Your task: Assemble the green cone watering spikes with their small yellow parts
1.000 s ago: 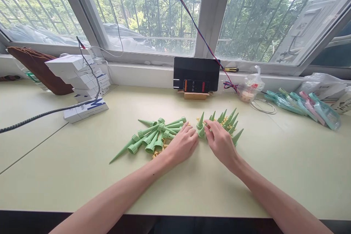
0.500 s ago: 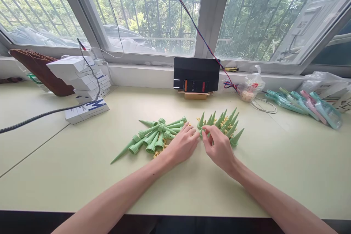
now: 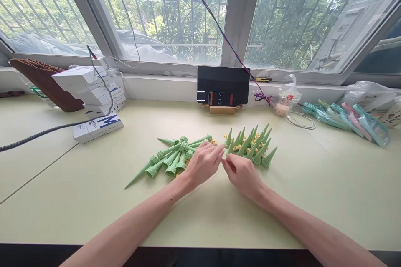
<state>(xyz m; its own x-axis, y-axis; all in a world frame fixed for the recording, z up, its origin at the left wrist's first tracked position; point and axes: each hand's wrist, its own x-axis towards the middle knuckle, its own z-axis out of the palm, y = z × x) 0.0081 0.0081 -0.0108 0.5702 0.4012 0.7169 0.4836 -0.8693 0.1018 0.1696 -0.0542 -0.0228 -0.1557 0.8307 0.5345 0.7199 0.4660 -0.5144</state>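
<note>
From the head view, left hand (image 3: 203, 160) and right hand (image 3: 244, 175) curl, fingertips together; any grip, I can't tell! Heaped green spikes (image 3: 173, 157) lie left, upright green spikes (image 3: 244, 147) stand right on the desk (image 3: 200, 217). White box (image 3: 98, 128) shows "M".

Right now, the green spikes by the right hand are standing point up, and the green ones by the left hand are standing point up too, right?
Not quite: the green spikes by the left hand lie in a jumbled heap, as the head view shows. The upright spikes by the right hand do point up.
</note>
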